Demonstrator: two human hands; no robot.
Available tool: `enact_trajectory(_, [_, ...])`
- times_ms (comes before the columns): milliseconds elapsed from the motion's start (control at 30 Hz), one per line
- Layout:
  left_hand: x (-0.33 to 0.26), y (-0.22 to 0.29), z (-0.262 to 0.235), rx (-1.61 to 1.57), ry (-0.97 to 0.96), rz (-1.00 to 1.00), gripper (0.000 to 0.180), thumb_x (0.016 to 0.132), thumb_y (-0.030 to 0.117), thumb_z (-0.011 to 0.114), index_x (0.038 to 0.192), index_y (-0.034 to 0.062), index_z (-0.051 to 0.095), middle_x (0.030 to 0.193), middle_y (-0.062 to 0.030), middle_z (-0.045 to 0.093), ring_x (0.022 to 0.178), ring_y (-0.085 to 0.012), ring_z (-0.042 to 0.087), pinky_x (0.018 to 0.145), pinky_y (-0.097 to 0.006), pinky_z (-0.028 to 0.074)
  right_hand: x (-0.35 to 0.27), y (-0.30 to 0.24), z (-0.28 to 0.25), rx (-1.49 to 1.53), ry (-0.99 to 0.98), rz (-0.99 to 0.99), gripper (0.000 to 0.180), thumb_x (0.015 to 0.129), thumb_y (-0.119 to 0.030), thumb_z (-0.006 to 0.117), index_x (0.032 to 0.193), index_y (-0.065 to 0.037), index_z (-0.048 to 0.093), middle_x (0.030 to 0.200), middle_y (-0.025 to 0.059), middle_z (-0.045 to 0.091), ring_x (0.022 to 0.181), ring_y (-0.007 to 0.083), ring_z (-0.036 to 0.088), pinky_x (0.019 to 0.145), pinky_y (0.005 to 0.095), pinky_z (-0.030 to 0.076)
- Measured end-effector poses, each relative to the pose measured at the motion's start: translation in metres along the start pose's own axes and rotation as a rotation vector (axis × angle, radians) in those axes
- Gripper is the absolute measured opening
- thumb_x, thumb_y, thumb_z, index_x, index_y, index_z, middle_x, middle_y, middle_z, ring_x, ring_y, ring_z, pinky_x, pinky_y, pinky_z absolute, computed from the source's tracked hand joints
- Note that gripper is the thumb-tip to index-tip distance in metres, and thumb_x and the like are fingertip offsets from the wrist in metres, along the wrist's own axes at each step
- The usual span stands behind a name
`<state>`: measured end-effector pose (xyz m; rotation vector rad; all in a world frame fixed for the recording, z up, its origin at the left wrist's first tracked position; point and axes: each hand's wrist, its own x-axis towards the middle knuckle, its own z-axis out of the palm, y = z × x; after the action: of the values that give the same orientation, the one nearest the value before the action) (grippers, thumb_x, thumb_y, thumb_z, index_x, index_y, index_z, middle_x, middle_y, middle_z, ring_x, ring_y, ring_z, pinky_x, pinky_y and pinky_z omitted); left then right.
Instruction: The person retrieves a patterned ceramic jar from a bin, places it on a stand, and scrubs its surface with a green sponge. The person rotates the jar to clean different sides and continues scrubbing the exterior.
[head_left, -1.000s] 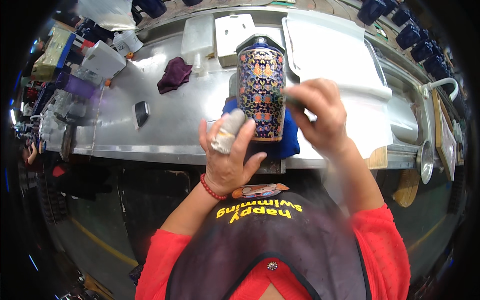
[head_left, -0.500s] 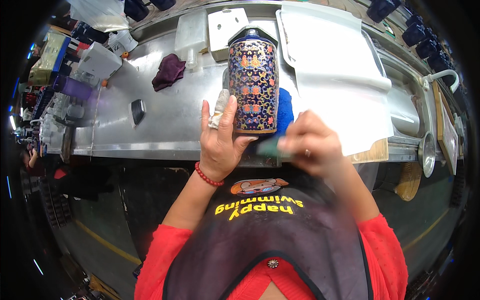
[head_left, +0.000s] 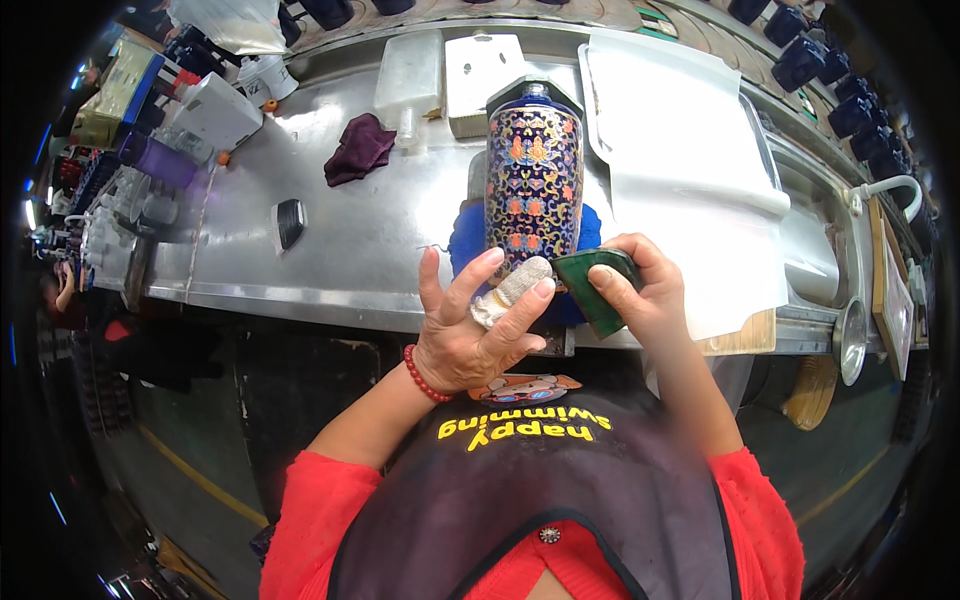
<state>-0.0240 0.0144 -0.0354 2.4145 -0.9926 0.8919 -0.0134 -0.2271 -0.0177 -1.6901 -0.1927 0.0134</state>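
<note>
A tall dark-blue vase [head_left: 533,180] with orange and white floral pattern stands on a blue cloth [head_left: 466,237] on the steel workbench [head_left: 340,250]. My left hand [head_left: 470,325] steadies the vase's lower part with fingers spread; one finger is wrapped in white tape. My right hand [head_left: 640,290] is closed on a dark green rubbing pad [head_left: 595,285], held against the vase's bottom right edge.
A white tray [head_left: 690,150] lies to the right of the vase. Behind it stand white plastic boxes [head_left: 450,65]. A maroon rag [head_left: 358,148] and a small dark block [head_left: 290,222] lie to the left. Bottles and boxes crowd the far left. Dark blue cups [head_left: 800,60] line the back right.
My right hand has gone from the vase's upper right side down to its base with the green pad. My left hand stayed at the lower front, fingers now spread wider.
</note>
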Motion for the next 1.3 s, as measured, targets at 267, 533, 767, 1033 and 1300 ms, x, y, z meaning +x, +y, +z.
enact_trajectory(267, [0.016,-0.008,-0.005,0.076,-0.073,-0.054,0.059,0.102,0.059,0.046,0.131,0.0127,0.067,0.128,-0.0081,0.066,0.136,-0.0314,0.045,0.122,-0.061,0.005,0.002,0.007,0.006,-0.040,0.060,-0.014,0.018,0.093,-0.015,0.072,0.101,-0.001,0.065,0.085,0.0036,0.067,0.075,0.0090,0.059,0.068,0.0252,0.049])
enact_trajectory(533, [0.007,0.001,0.000,0.073,0.044,0.024,0.047,0.105,0.056,0.038,0.127,0.0307,0.072,0.133,0.0036,0.059,0.129,-0.0239,0.041,0.120,-0.062,0.009,0.002,0.009,0.008,-0.034,0.073,-0.009,0.019,0.093,-0.017,0.073,0.101,-0.001,0.065,0.084,0.0046,0.065,0.075,0.0107,0.059,0.069,0.0264,0.049])
enact_trajectory(767, [0.004,-0.009,-0.003,0.100,-0.011,-0.064,0.047,0.104,0.056,0.043,0.128,0.0269,0.071,0.130,0.0030,0.062,0.132,-0.0246,0.037,0.120,-0.060,0.008,0.000,0.009,0.007,-0.070,0.065,0.005,0.020,0.094,-0.017,0.071,0.102,-0.001,0.064,0.086,0.0035,0.065,0.077,0.0095,0.059,0.070,0.0252,0.049])
enact_trajectory(1033, [-0.002,-0.006,-0.007,0.096,0.063,-0.031,0.039,0.087,0.036,0.071,0.124,0.0219,0.071,0.128,-0.0030,0.061,0.129,-0.0274,0.042,0.119,-0.064,0.009,0.005,-0.003,0.006,-0.009,0.080,-0.045,0.021,0.091,-0.014,0.076,0.103,-0.001,0.064,0.089,0.0041,0.064,0.078,0.0100,0.059,0.070,0.0242,0.048])
enact_trajectory(1300, [0.025,-0.012,0.001,0.091,-0.056,-0.160,0.073,0.077,0.037,0.079,0.142,0.0125,0.056,0.136,-0.0120,0.061,0.126,-0.0303,0.052,0.117,-0.068,0.004,0.012,-0.029,0.004,-0.581,-0.263,-0.911,0.036,0.063,-0.004,0.082,0.097,-0.010,0.074,0.088,0.0038,0.057,0.075,0.0220,0.050,0.068,0.0365,0.039])
